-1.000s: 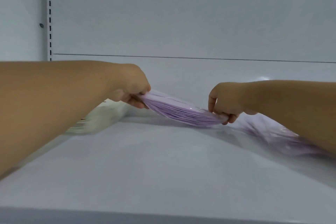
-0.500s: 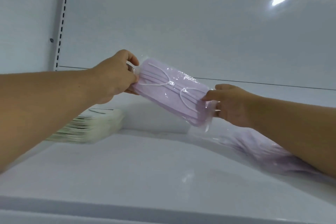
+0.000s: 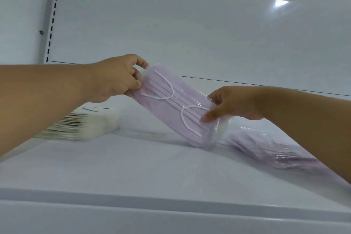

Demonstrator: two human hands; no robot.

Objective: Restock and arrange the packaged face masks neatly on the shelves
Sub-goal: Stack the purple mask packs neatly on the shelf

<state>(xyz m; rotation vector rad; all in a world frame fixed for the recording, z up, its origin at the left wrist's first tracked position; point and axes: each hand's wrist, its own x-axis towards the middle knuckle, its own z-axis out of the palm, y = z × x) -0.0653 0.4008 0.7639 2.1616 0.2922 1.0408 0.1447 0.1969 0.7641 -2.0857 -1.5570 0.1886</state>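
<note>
Two hands are holding one clear plastic packet of lilac pleated face masks with white ear loops, at centre frame above the white metal shelf. Left hand is pinching the packet's upper end at about 10 o'clock from the packet's middle, fingers curled over the plastic edge, thumb on the near face. Right hand is gripping the lower end at about 4 o'clock, thumb pressing flat on the front near one ear loop, other fingers going behind the packet. Packet is tilting, flat face toward the camera, high end at 10 o'clock, low end at 4 o'clock; its bottom corner is sitting at or just above the shelf surface, cannot tell if touching.

Second lilac mask packet in clear wrap is lying flat on the shelf at 4 o'clock from the held one, partly under the right forearm. Stack of pale cream packets is resting on the shelf at 8 o'clock, blurred, partly behind the left forearm, well apart from the held packet. White back panel is running behind everything, with a slotted upright strip at 10 o'clock in the frame.
</note>
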